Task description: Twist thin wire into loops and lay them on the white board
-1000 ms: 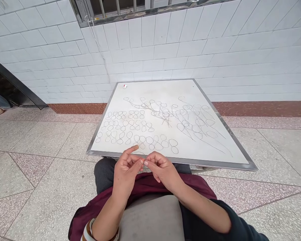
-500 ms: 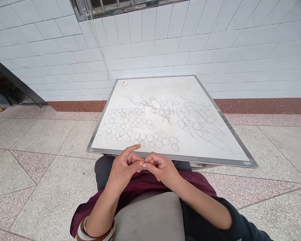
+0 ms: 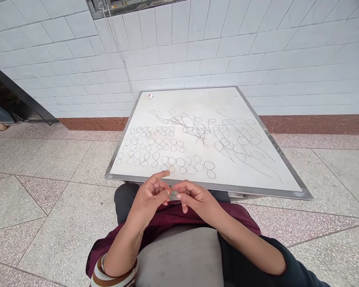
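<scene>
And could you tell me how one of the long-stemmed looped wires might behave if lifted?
The looped wires look very thin, so one would probably feel light. Its long stem may flex, though the loops seem springy enough to keep their curves. Since several overlap, lifting one would likely drag its neighbours across the tabletop.

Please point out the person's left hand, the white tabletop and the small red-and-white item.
Left hand (image 3: pixel 147 202): head view, middle of the hand.
White tabletop (image 3: pixel 194 99): head view, bare surface near the far edge.
Small red-and-white item (image 3: pixel 150 96): head view, its middle.
</scene>
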Demonstrator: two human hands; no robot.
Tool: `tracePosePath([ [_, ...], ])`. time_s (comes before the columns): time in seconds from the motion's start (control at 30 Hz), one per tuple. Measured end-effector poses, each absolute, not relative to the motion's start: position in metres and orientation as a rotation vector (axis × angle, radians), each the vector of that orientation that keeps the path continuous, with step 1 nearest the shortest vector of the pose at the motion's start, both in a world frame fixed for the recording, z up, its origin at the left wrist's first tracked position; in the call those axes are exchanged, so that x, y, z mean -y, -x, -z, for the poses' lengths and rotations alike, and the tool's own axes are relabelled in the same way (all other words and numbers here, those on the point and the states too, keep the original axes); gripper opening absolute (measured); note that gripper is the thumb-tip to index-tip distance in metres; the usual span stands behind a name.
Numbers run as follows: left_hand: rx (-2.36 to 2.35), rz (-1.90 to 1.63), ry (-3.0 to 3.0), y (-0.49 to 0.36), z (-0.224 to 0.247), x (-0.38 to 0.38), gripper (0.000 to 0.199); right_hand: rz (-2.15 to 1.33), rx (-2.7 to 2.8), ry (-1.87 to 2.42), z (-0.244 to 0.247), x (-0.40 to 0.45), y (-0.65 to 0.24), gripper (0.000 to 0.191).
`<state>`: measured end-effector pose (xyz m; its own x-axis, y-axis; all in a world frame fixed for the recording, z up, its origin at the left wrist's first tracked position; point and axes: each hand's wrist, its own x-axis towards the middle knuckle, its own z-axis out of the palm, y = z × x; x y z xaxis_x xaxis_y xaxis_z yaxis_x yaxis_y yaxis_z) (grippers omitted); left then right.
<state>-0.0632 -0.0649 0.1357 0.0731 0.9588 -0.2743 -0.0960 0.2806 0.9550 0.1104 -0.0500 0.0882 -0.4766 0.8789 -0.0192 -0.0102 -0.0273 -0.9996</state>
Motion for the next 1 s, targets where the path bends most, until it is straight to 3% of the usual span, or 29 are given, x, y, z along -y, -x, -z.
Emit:
tracePosePath([
  [0.3,-1.259,-0.954,-0.990,0.063,-0.127,0.065,0.048,-1.184,1.648,0.912,-0.074,0.049,-0.106,0.019],
  [1.0,-1.221,-0.859,-1.118,0.066,-0.117,0.064,0.048,-0.926,1.927,0.952,-0.074,0.040,-0.110,0.020],
])
